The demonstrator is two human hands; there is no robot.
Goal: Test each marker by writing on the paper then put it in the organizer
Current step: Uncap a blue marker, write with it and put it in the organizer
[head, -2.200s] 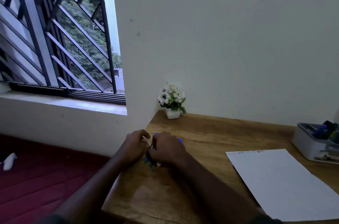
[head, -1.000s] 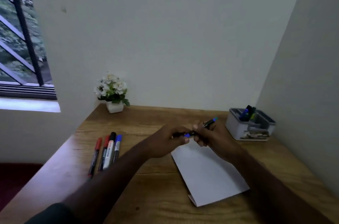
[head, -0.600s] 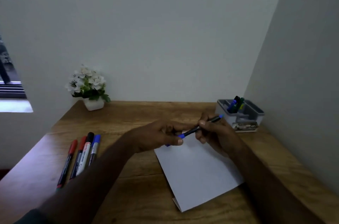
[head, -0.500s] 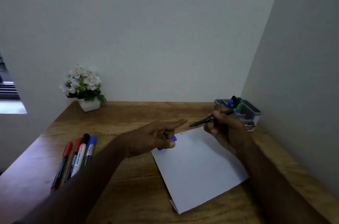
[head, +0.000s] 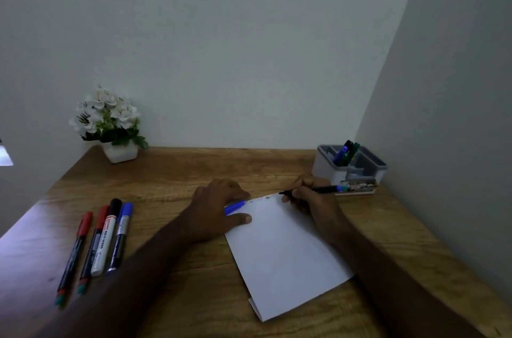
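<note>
A white paper (head: 279,249) lies on the wooden desk (head: 171,179), with small marks along its far edge. My right hand (head: 310,199) grips an uncapped black-bodied marker (head: 321,189) with a blue end, its tip touching the paper's top edge. My left hand (head: 219,210) rests on the paper's left edge and holds the blue cap (head: 234,207) between its fingers. Several capped markers (head: 102,240), red, black and blue, lie in a row at the desk's left. The grey organizer (head: 327,166) stands at the back right with markers upright in it.
A small white pot of white flowers (head: 110,127) stands at the back left corner. Walls close off the desk at the back and on the right. The desk's left edge drops off beside the row of markers.
I pulled the blue cap off the marker; the cap stayed in my left hand. My right hand brought the marker tip down to the paper's top edge, and my left hand settled onto the paper.
</note>
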